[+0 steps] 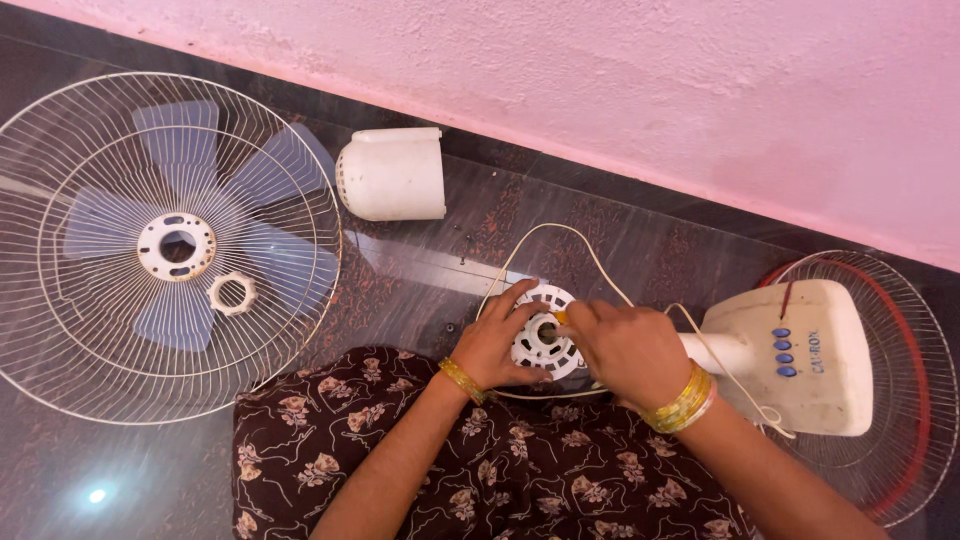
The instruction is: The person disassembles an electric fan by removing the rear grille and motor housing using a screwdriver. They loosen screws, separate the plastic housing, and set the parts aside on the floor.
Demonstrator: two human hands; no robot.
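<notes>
Far left of your grip lies a wire fan guard (170, 245) over blue blades (280, 160), then a white motor cover (392, 174). Your left hand (497, 345) grasps the white motor housing (540, 345); your right hand (625, 350) pinches at its centre shaft. Right of it sits the fan base (800, 355) on another guard (915, 400).

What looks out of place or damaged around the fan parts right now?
Nothing looks broken. The fan is simply apart: a wire guard with blue blades under it and a loose white ring lies left, the motor cover by the wall. Both hands hold the motor face.
</notes>
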